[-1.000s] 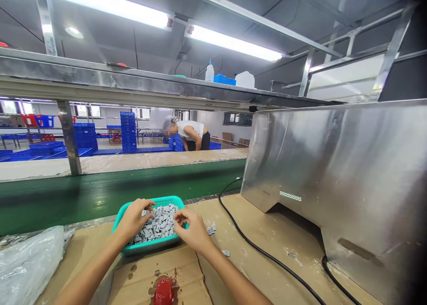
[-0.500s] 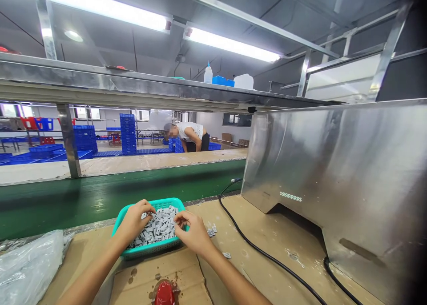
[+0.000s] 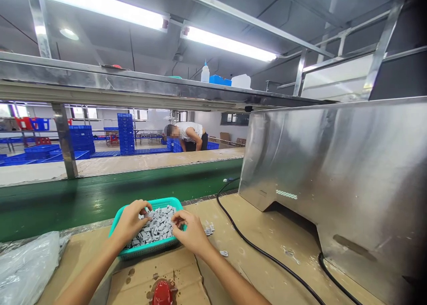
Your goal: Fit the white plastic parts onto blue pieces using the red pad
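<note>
Working fingertips-first suits the small grey plastic pieces (image 3: 156, 229) heaped in the teal basket (image 3: 147, 248) on the surface (image 3: 253, 234); the left hand (image 3: 130, 222) and right hand (image 3: 191, 233) curl their fingers among them, any actual grip hidden.

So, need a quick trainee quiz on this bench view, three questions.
1. What colour is the plastic basket under the left hand and right hand?
2. True or false: a black cable lies to the right of that basket on the bench.
3. Fill in: beyond the bench, between it and the bent-over co-worker, runs a green ____.

Key: 1 teal; 2 true; 3 conveyor belt.
</note>
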`<state>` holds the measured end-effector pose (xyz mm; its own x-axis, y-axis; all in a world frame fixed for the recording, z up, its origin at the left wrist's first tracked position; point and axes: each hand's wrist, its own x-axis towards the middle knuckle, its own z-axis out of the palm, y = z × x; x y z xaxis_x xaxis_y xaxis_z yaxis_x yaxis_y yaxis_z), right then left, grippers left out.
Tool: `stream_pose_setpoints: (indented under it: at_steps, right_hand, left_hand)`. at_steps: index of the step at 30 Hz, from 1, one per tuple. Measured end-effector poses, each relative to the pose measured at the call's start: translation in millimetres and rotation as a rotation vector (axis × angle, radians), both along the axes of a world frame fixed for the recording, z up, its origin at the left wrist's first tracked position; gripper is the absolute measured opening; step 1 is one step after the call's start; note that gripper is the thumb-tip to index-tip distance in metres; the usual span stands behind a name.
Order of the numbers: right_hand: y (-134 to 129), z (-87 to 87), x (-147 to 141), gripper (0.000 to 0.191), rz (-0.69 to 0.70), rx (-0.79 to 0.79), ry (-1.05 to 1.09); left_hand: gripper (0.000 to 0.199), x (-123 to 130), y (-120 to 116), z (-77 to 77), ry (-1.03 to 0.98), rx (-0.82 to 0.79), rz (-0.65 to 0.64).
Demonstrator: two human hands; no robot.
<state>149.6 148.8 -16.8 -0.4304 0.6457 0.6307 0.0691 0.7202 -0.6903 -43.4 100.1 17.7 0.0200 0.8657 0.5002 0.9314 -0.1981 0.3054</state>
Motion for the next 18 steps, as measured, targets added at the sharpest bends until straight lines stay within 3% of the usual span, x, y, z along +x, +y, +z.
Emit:
stream_pose_setpoints:
  at_steps: [6,14,18]
  right_hand:
    - [0.1,0.6,-0.1,0.013,0.007,0.013,0.007]
    - [0.4,-3.3,-2.3,0.025,0.002,0.022,0.015]
    - [-0.9,-7.3,-3.1,0.032,-0.029,0.055,-0.014]
  left_hand:
    - [0.014,0.3,1.8,-2.7,0.009,-0.016,-0.025]
    - [0.038,-2.8,0.8,-2.8,-0.036,-0.05,0.003]
    - [0.043,-7.5,0.0,-4.6,-0.019,-0.093,0.091]
